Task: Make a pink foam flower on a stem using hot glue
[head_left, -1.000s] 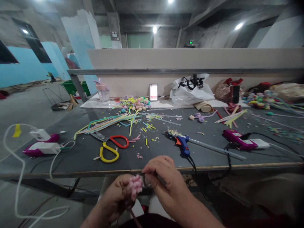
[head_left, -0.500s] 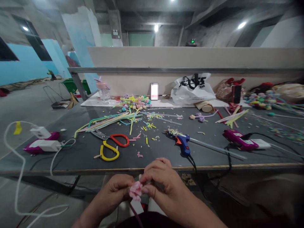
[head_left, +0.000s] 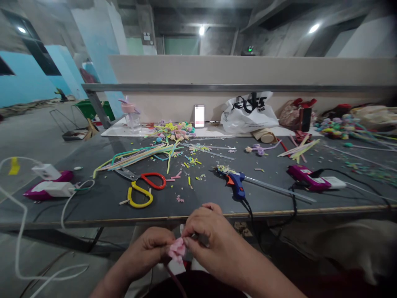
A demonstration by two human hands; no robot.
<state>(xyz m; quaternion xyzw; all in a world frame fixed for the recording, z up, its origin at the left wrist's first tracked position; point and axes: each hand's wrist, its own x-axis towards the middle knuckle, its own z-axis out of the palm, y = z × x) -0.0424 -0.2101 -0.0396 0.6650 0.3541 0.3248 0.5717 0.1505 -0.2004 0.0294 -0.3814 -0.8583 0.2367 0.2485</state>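
Observation:
A small pink fuzzy flower [head_left: 177, 251] is held between both hands, low in front of the table's near edge. My left hand [head_left: 150, 248] pinches it from the left side. On the other side, the thumb and forefinger of my right hand [head_left: 209, 238] are closed on its edge. A dark pink stem [head_left: 175, 279] hangs below it toward my lap. Beyond the hands, scissors [head_left: 141, 186] with one red and one yellow handle lie on the table. To the right rests a blue glue gun [head_left: 237, 184] with a clear glue stick in its back.
A bundle of pastel pipe cleaners [head_left: 139, 157] lies behind the scissors, with a heap of fuzzy flowers [head_left: 173, 131] further back. Cut scraps are scattered mid-table. Purple power strips [head_left: 305, 177] with cords sit at right and left. A phone [head_left: 199, 116] and plastic bag [head_left: 248, 111] stand at the back.
The view has shifted slightly, so the table's things appear a little further left and higher. My right thumb and forefinger have drawn closer together at the flower's edge.

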